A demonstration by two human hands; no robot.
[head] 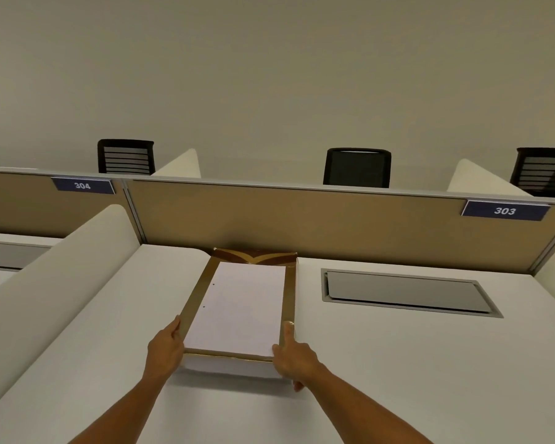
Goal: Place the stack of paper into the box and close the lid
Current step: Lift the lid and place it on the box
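A stack of white paper (237, 309) lies inside a shallow box with a gold rim (195, 293) on the white desk. The box's brown and gold lid (253, 255) lies open behind it, against the beige partition. My left hand (165, 349) grips the box's near left corner, thumb on the rim. On the near right corner rests my right hand (293, 355), its thumb along the right rim and its fingers down the side. Both hands hold the box; the paper's near edge sits between them.
A beige partition (334, 219) with tags 304 and 303 backs the desk. A grey recessed cable hatch (404, 293) lies to the right of the box. A white curved divider (61, 267) rises on the left. Black chairs stand beyond the partition.
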